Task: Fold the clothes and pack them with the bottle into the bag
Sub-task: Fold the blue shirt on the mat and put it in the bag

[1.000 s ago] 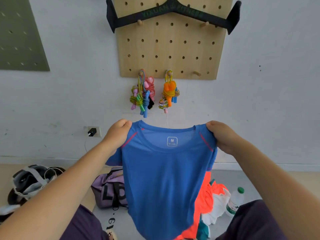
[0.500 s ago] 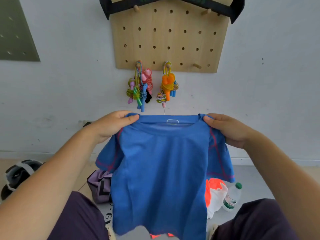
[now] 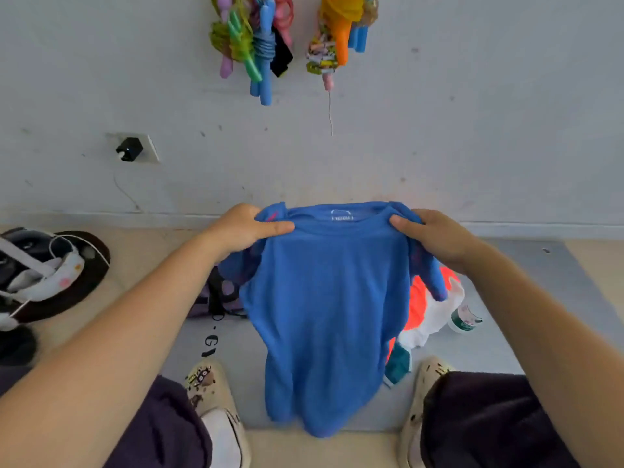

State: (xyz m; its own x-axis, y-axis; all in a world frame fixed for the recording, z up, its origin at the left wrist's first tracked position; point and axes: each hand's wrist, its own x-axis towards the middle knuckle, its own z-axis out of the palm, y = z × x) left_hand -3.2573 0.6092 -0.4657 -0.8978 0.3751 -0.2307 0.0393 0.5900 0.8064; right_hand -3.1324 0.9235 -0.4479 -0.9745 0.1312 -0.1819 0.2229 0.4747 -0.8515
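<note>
A blue T-shirt [image 3: 327, 309] hangs in front of me, its hem down near the floor between my feet. My left hand [image 3: 243, 229] grips its left shoulder and my right hand [image 3: 435, 238] grips its right shoulder, both beside the collar. Behind the shirt on the grey mat lie an orange and white garment [image 3: 420, 309] and a teal piece [image 3: 398, 363]. A clear bottle [image 3: 466, 317] with a green label lies to the right of them, partly hidden. The purple bag [image 3: 219, 298] sits behind the shirt's left side, mostly hidden.
A grey mat [image 3: 526, 298] covers the floor by the white wall. Skipping ropes [image 3: 256, 45] hang on the wall above. A wall socket with a black plug [image 3: 130, 149] is at the left. A dark bag with white straps [image 3: 44, 271] lies at the far left. My light shoes [image 3: 209, 386] flank the shirt.
The view has tilted down toward the floor. Both hands have lowered the blue shirt, so its hem now reaches near my feet; the grips on the shoulders are unchanged.
</note>
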